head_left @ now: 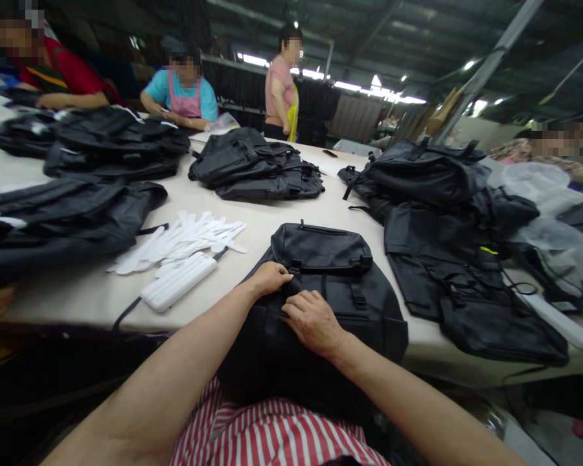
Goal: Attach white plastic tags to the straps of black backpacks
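A black backpack [383, 298] leans on the table's front edge against my body, its top flap [320, 246] facing up. Two buckle straps cross its front; the right buckle [358, 296] hangs below the flap and is apart from the upper part. My left hand [271, 278] is closed at the left strap just under the flap, thumb and fingertips pinched on it. My right hand [315, 320] lies just below, its fingers curled on the same strap area near the front pocket. The fingers hide most of the left buckle.
A white power strip [179, 281] and a heap of white strips [184, 239] lie to the left. Black bags are piled at left [63, 213], back centre [257, 165] and right [432, 175]. Several people sit or stand around the table [252, 226]. Clear plastic [539, 184] lies far right.
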Demonstrator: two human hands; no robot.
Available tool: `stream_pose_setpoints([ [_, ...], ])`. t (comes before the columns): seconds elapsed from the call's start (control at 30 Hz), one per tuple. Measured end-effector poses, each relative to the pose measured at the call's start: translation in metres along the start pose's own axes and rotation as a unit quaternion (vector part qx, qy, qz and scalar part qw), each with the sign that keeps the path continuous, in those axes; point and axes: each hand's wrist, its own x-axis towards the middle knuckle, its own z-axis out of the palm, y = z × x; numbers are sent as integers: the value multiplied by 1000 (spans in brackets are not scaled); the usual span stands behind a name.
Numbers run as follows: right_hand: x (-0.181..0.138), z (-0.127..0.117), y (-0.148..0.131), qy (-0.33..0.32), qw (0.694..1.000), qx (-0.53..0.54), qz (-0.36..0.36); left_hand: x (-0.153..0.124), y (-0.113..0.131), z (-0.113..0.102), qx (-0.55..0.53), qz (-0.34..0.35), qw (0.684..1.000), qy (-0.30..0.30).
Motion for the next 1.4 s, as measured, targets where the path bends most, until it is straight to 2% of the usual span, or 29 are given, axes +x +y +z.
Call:
stream_pose_setpoints([
  [0.13,-17,-18,-24,-9,987,158,-15,1,-3,1,4,4,1000,-2],
  [0.3,-34,-48,-63,-47,919,374,-112,3,-6,1,12,-3,1000,-6],
  [0.37,-39,-50,-69,-68,909,397,-106,2,-5,0,16,-7,1000,-9],
  [0.5,-52,-41,-70,-127,918,359,-106,-2,1,1,30,-9,999,-7],
  [0.6,-60,-47,-56,-182,904,372,-109,-7,7,1,48,-9,999,2],
  [0.67,-67,-63,-32,-145,916,372,-22,-10,10,0,65,-5,998,12],
  [0.73,-78,-82,7,-12,935,317,158,-13,12,-3,86,0,996,26],
  [0.8,-90,-95,54,138,909,228,321,-17,17,-4,129,26,987,93],
  [0.87,-100,-98,100,201,876,173,402,-21,27,-1,170,79,961,204],
  [0.9,-102,-95,119,209,868,165,419,-23,35,3,178,113,946,246],
  [0.93,-102,-89,134,207,866,168,423,-24,45,9,173,147,938,263],
  [0.97,-100,-81,145,202,866,178,421,-23,55,17,153,178,941,246],
  [1.03,-89,-64,156,196,868,210,406,-18,74,39,91,210,962,146],
  [1.07,-83,-55,158,197,867,228,397,-12,82,52,48,202,974,91],
  [1.13,-69,-42,158,211,862,262,378,2,92,77,-54,150,987,23],
  [1.23,-56,-35,161,232,852,301,360,24,99,104,-112,100,989,-8],
  [1.3,-53,-37,164,230,854,309,349,31,102,113,-136,83,987,-27],
  [1.4,-52,-49,169,199,887,284,304,30,109,114,-177,64,980,-62],
])
